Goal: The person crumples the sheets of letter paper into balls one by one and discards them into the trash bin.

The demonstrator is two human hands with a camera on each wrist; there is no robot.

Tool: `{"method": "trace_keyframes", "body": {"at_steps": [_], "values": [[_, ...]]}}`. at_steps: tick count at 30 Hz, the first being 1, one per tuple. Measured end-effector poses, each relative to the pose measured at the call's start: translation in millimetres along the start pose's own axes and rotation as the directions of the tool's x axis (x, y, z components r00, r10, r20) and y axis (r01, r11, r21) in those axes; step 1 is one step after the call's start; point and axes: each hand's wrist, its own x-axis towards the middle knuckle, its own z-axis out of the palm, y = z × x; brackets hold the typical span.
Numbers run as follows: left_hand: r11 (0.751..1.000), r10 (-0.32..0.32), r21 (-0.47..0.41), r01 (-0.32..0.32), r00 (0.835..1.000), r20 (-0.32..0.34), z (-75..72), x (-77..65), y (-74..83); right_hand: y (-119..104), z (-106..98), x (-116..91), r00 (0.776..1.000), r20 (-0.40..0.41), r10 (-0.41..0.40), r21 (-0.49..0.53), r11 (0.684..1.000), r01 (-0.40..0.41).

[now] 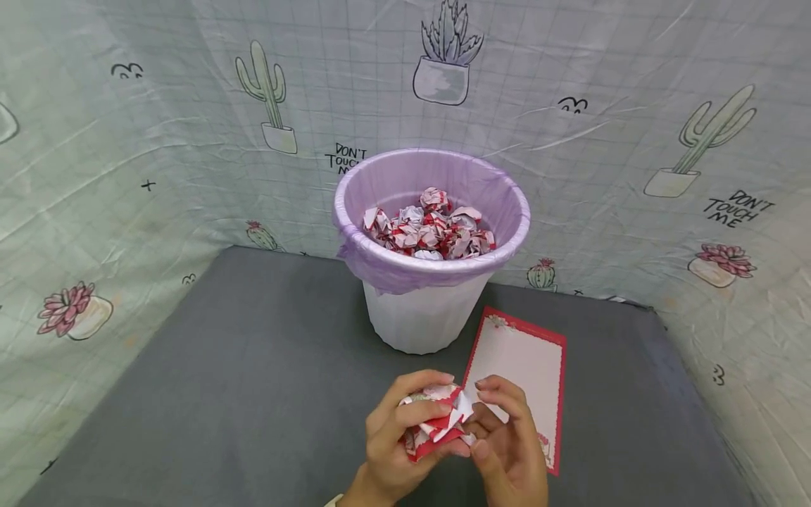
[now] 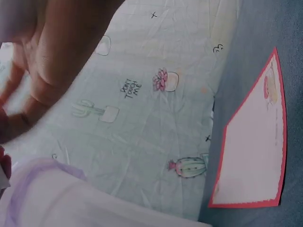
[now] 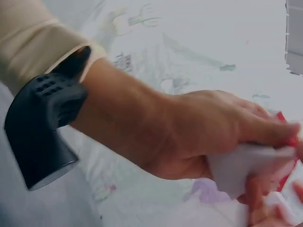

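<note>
A crumpled sheet of red-and-white paper (image 1: pixel 437 419) is gripped in my left hand (image 1: pixel 395 436), fingers over its top and thumb underneath. My right hand (image 1: pixel 516 443) curls around the paper's right side, its thumb and lower fingers at the edge while the index finger arches above. In the right wrist view the left hand (image 3: pixel 213 123) holds the white and red paper (image 3: pixel 236 165), with blurred right fingers (image 3: pixel 260 198) against it. The left wrist view shows part of the right hand (image 2: pixel 57 52); the paper is mostly out of frame there.
Behind the hands stands a white bin (image 1: pixel 418 317) with a purple liner (image 1: pixel 367 271), holding several crumpled paper balls (image 1: pixel 431 229). A flat red-bordered sheet (image 1: pixel 519 359) lies right of it on the grey table (image 1: pixel 253 394). Cactus-print cloth (image 1: pixel 190 105) hangs around the table.
</note>
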Motion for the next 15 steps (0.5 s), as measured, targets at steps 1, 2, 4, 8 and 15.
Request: {"method": "trace_keyframes", "body": {"at_steps": [1,2,4,8,15], "values": [[1.000,0.015,-0.021,-0.015,1.000,-0.003,-1.3,0.0,-0.6,-0.9,-1.6,-0.8,0.996,0.015,0.093,0.076,0.993,-0.094],[0.999,0.034,-0.041,-0.034,0.999,-0.005,-2.2,0.4,-1.4,-1.9,-3.3,-1.2,0.984,0.036,0.177,0.136,0.974,-0.181],[0.995,0.071,-0.073,-0.072,0.997,-0.016,-2.7,1.4,-2.4,-3.0,-5.4,-1.8,0.955,0.079,0.287,0.217,0.930,-0.297],[0.994,0.103,-0.023,-0.105,0.993,-0.055,-0.2,5.5,-0.6,-3.1,-7.3,-2.7,0.918,0.134,0.372,0.304,0.867,-0.396],[0.986,0.092,0.148,-0.079,0.992,-0.083,1.7,10.1,6.1,3.6,-6.3,-2.2,0.949,0.175,0.263,0.428,0.847,-0.314]]}}
